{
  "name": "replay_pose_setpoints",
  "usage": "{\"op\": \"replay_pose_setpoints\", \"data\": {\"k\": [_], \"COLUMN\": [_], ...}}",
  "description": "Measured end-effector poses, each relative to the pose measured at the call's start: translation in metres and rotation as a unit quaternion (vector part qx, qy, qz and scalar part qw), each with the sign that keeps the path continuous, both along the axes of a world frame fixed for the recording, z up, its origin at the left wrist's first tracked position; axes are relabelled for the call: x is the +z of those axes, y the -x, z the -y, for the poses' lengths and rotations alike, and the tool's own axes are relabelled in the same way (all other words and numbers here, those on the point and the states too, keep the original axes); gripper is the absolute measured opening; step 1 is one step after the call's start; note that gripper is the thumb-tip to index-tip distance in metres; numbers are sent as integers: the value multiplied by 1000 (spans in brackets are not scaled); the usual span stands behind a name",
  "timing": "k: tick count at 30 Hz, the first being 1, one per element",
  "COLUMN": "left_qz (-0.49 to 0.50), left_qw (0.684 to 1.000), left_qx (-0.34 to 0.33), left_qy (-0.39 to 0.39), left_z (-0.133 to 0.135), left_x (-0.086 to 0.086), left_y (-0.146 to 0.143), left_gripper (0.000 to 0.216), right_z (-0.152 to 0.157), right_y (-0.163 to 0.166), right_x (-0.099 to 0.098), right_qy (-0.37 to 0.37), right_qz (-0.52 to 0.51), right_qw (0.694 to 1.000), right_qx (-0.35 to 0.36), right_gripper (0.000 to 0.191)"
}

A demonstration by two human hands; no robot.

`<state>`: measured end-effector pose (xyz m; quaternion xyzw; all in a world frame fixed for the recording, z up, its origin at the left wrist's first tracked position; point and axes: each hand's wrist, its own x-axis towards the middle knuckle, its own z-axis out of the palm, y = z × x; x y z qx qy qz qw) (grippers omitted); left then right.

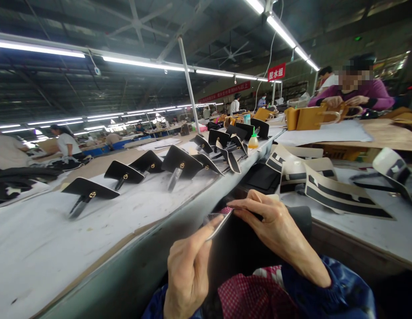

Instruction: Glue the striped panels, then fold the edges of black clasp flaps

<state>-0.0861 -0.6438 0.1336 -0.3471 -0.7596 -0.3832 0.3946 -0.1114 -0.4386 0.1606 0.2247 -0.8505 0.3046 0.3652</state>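
Observation:
Between my two hands, over my lap, is a thin flat strip (222, 226) with a pale edge, tilted up to the right. My left hand (189, 266) pinches its near end, where a bit of clear film shows at the fingers. Its far end is pinched by the fingertips of my right hand (270, 221). What the strip is made of, I cannot make out. Left of my hands, several black flaps (182, 160) with gold ring fittings and film-wrapped straps stand propped on the white-covered table (102, 248).
On the right-hand table lie cream panels with black strips (342, 190). A small glue bottle (253, 141) with a green tip stands by the table edge. Beyond, a person in a purple top (380, 94) handles mustard-yellow bags (308, 118).

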Motion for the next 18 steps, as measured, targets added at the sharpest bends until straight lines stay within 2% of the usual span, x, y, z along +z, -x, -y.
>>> {"op": "replay_pose_setpoints", "data": {"k": [3,7,9,12,18], "left_qz": [12,111,160,214,219], "left_qw": [1000,990,984,974,972], "left_qx": [-2,28,40,59,83], "left_qy": [-19,-82,-71,-45,-33], "left_z": [-3,-4,-1,4,7], "left_x": [-3,0,4,11,16], "left_y": [0,5,9,14,17], "left_gripper": [41,19,12,13,19], "right_z": [-1,4,6,9,11], "right_y": [1,7,13,19,18], "right_x": [-1,-7,-10,-15,-13], "right_qy": [-35,-70,-82,-96,-121], "right_qz": [-1,4,0,-5,-10], "right_qw": [999,997,996,995,992], "right_qx": [-4,-16,-19,-19,-46], "right_gripper": [15,18,18,19,22]}}
